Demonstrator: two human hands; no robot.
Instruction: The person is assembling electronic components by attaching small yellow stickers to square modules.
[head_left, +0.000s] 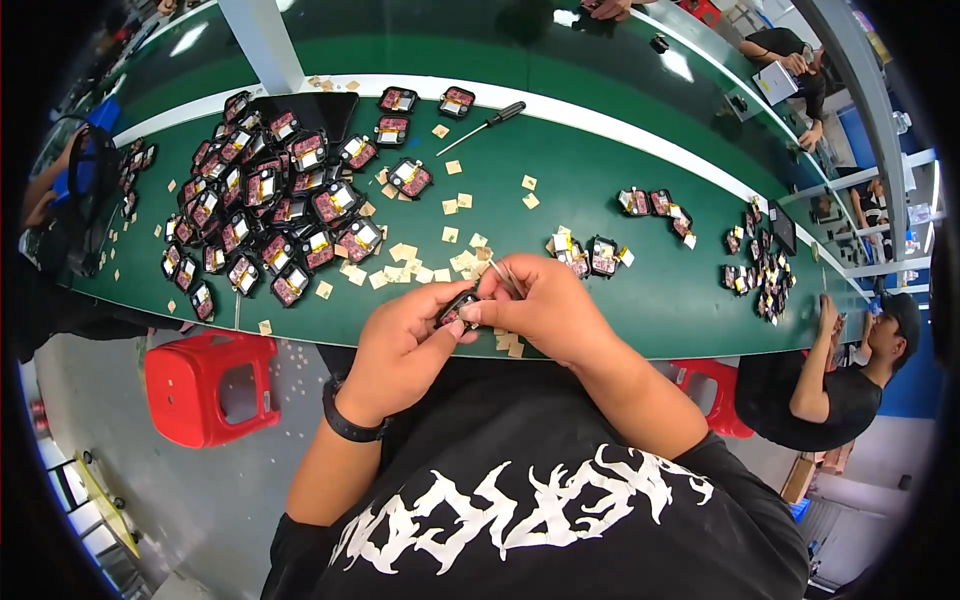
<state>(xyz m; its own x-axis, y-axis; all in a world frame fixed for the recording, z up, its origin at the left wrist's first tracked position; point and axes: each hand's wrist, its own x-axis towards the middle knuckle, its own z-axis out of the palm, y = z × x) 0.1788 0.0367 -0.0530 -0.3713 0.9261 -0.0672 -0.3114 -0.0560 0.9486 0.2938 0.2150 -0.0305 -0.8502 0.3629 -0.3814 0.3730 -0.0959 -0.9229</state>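
Note:
My left hand [408, 335] is closed round a small black electronic housing [453, 306] with a reddish circuit board in it, at the table's near edge. From the right, my right hand [548, 308] reaches over the same unit, thumb pressed at its face. A thin pale tool [506, 275] sticks out between the right fingers; its exact kind is unclear. Fingers hide much of the housing. Small square beige pieces [403, 252] lie scattered just beyond both hands. Further left rises a large heap of similar black housings [262, 187] with red boards and white and yellow parts.
A screwdriver [482, 128] lies near the far rail. More housings [603, 256] sit to the right, with another cluster [770, 284] near a co-worker [850, 380]. A black tray [335, 112] rests behind the heap. Red stools [205, 388] stand beside the green table [585, 170].

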